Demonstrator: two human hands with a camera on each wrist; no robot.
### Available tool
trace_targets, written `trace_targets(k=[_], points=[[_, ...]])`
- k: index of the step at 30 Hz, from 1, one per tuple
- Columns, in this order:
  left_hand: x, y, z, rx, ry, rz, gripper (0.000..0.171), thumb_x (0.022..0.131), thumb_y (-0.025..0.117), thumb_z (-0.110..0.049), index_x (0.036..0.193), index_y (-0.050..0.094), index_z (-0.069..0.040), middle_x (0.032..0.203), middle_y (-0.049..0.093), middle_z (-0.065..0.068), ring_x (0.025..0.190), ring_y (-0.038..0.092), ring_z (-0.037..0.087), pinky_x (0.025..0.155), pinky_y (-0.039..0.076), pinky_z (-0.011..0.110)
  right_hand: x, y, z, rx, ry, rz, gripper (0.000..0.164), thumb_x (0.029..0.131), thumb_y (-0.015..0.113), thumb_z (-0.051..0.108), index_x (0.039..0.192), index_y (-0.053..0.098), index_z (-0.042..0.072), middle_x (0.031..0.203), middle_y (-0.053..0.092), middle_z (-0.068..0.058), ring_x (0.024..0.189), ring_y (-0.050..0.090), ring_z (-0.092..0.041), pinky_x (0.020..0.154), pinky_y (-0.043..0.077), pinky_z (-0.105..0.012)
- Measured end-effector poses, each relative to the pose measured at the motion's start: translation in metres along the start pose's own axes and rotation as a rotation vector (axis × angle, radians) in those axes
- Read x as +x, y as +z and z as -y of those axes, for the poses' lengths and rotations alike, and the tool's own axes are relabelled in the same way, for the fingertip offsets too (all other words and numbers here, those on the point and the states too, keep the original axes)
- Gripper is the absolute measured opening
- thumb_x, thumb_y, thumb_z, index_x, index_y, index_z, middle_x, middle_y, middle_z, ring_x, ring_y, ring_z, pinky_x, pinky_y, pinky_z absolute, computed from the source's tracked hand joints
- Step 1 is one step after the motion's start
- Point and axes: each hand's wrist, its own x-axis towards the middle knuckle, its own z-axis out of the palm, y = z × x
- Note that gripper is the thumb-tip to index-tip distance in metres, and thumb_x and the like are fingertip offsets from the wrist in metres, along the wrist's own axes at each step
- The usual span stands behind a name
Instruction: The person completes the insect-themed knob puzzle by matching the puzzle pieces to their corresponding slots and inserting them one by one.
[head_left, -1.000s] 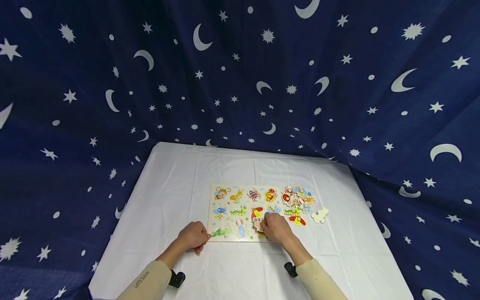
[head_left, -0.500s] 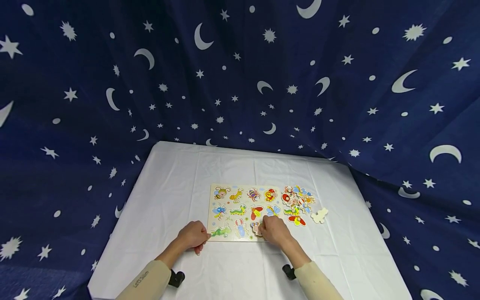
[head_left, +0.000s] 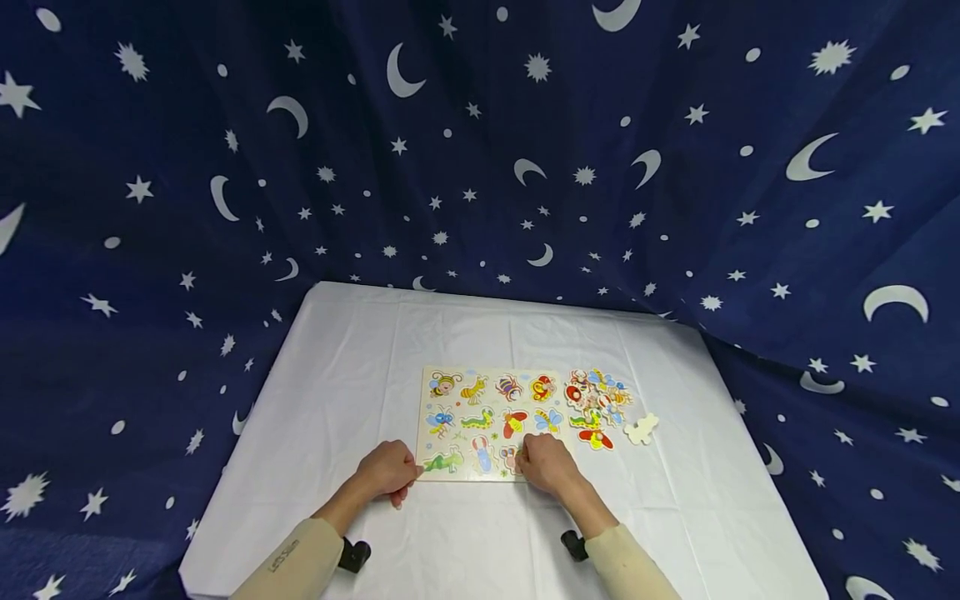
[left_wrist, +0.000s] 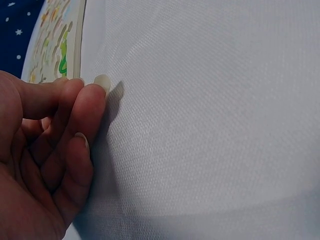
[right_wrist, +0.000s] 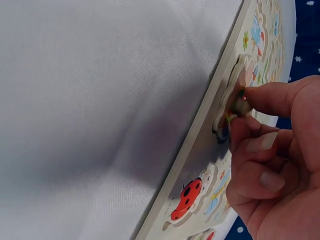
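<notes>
A wooden insect puzzle board (head_left: 465, 478) lies on the white-covered table. At its near left corner, my left hand (head_left: 388, 471) grips the edge between thumb and curled fingers; in the left wrist view the left hand (left_wrist: 55, 135) covers that corner. My right hand (head_left: 549, 461) is over the board's near right part. Seen from the right wrist, the right hand (right_wrist: 275, 150) pinches the small round knob of a puzzle piece (right_wrist: 231, 95). This piece sits slightly raised above the board's surface, close to the near edge. Its picture is mostly hidden by the fingers.
Right of the board lies a heap of insect puzzle pieces (head_left: 596, 400), partly overlapping. One pale piece (head_left: 641, 429) lies face down beside them. A printed ladybird (right_wrist: 187, 200) shows on the board near the right hand. A dark blue starry curtain (head_left: 480, 125) surrounds the table.
My right hand has shifted slightly left and down with the puzzle piece, from overlapping the red insect picture to the near row. The left hand stays at the corner.
</notes>
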Motion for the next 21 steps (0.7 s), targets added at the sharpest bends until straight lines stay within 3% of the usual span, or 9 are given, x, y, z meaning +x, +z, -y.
trace_targets(k=[9,21], points=[[0.000,0.000,-0.001,-0.014,-0.023,0.014,0.031,0.087,0.060,-0.025,0.061,0.059,-0.009,0.044,0.056,0.001,0.039,0.059,0.017,0.038,0.035,0.024,0.000,0.001,0.005,-0.065,0.061,-0.002,0.020,0.078,0.063,0.019,0.063,0.052,0.012,0.058,0.049,-0.002,0.051,0.042,-0.018,0.048,0.033,-0.031],[0.004,0.002,0.002,0.000,-0.031,0.009,0.031,0.087,0.060,-0.026,0.061,0.058,-0.010,0.045,0.056,0.001,0.038,0.058,0.016,0.037,0.035,0.023,-0.001,0.003,0.011,-0.110,0.104,-0.030,0.019,0.079,0.068,0.021,0.078,0.060,0.004,0.066,0.057,-0.007,0.056,0.053,-0.021,0.051,0.041,-0.035]])
